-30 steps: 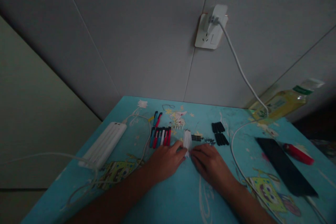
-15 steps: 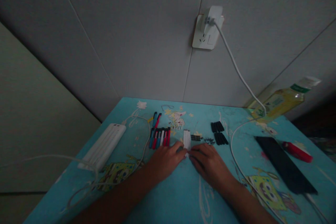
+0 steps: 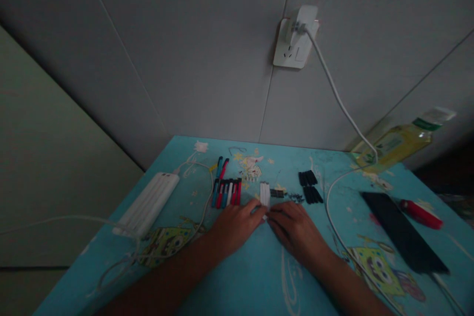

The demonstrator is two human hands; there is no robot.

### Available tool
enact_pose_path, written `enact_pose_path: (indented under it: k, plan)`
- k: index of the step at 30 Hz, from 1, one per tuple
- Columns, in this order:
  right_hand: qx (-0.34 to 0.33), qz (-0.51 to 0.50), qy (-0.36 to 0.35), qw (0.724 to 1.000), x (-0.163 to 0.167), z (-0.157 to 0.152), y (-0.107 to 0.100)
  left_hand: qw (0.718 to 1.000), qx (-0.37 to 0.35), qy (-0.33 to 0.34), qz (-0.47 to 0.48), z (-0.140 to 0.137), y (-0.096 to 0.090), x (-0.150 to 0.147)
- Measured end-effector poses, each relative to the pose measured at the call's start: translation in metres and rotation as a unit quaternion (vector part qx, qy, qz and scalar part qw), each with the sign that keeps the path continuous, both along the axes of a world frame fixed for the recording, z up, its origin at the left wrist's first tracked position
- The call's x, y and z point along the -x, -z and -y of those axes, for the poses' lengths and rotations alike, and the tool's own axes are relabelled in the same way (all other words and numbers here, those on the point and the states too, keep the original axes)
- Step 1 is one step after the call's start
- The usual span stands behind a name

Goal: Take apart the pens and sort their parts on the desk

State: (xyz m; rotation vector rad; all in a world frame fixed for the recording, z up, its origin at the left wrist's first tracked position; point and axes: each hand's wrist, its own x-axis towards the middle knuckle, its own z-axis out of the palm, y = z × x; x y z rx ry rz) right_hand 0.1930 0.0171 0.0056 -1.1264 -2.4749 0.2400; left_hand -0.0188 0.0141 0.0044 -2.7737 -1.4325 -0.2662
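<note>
White rods (image 3: pixel 265 194) lie side by side, near ends between left hand (image 3: pixel 236 222) and right hand (image 3: pixel 295 224). Whether either clamps them: cannot tell

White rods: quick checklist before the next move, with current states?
1. Both hands at the rods: ok. Left hand and right hand meet at the near end of the rods.
2. Far ends roughly level: ok.
3. Near ends in full view: not ok, fingers cover most of them.
4. Pens free of the left hand: cannot tell, they sit very close.
5. Small dark bits free of the right hand: cannot tell, same reason.
6. Black grips free of the right hand: ok, visible gap.
</note>
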Motion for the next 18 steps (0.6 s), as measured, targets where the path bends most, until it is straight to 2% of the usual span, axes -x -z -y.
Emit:
enact_pose_path:
  k: [18]
  plan:
    - [0.008, -0.009, -0.007, 1.000, -0.0011, -0.0004, 0.0001, 1.000, -0.009, 0.004, 0.014, 0.0004, 0.0033, -0.0012]
